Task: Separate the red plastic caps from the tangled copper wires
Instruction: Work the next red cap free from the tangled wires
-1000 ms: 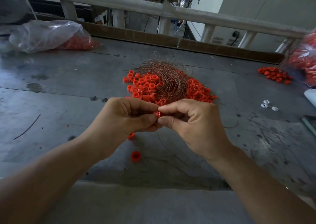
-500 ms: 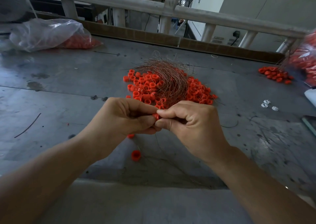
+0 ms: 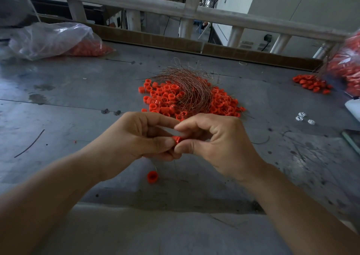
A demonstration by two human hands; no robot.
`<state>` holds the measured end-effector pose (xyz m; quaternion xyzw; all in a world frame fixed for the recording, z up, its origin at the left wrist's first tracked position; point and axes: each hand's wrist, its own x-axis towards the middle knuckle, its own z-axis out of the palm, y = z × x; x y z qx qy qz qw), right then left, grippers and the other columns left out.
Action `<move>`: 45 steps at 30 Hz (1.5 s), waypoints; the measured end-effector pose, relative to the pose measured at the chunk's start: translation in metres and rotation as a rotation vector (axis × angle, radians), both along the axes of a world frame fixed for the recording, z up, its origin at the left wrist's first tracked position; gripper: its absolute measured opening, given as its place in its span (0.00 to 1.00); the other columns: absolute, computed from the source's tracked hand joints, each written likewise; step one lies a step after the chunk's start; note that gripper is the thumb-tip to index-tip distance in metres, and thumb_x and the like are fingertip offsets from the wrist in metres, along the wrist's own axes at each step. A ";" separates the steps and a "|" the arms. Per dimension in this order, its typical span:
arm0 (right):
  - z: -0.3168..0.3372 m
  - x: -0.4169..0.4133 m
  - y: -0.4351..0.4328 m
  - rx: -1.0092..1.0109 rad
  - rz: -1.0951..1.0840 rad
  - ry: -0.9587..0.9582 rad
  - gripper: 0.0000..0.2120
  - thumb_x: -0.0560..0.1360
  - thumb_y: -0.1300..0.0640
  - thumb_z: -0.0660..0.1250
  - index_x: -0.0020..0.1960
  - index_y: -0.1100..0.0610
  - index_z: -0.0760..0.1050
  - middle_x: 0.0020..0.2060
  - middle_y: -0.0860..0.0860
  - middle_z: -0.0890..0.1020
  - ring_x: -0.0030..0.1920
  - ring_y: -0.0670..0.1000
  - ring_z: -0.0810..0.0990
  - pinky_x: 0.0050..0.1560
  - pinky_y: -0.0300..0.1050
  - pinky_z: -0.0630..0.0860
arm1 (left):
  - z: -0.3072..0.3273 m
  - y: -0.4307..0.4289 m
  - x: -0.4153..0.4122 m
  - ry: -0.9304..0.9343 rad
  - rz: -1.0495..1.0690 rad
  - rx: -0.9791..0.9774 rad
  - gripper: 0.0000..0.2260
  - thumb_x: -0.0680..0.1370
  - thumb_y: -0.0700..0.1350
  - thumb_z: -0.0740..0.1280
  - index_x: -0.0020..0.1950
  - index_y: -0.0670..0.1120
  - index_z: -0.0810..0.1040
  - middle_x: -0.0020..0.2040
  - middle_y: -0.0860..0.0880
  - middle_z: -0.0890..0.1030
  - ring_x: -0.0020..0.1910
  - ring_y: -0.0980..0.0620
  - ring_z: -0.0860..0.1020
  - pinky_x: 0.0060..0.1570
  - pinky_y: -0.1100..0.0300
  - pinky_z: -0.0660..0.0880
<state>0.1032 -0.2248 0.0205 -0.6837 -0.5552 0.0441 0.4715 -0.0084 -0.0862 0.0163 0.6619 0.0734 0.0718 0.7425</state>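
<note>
A heap of red plastic caps (image 3: 165, 97) lies mid-table under a tangle of thin copper wires (image 3: 191, 87). Just in front of the heap, my left hand (image 3: 140, 136) and my right hand (image 3: 218, 140) meet above the table. Both pinch one small red cap (image 3: 176, 139) between thumbs and fingertips. A thin wire hangs down from the hands. One loose red cap (image 3: 152, 176) lies on the table below my hands.
A clear plastic bag of red caps (image 3: 58, 40) lies at the back left. A second bag (image 3: 346, 66) and a small pile of caps (image 3: 311, 82) sit at the far right. White scraps (image 3: 301, 117) and a loose dark wire (image 3: 29, 143) lie on the grey metal table (image 3: 68, 91).
My hands have stayed joined on the cap. The right thumb and forefinger have spread a little, so more of the cap shows between the fingertips.
</note>
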 end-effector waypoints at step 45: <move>-0.003 -0.005 0.000 0.251 -0.073 -0.235 0.08 0.63 0.63 0.73 0.42 0.65 0.81 0.37 0.55 0.83 0.39 0.47 0.82 0.42 0.38 0.79 | 0.000 -0.005 -0.001 -0.174 0.101 0.048 0.10 0.58 0.47 0.74 0.39 0.52 0.85 0.36 0.45 0.84 0.36 0.50 0.83 0.35 0.66 0.78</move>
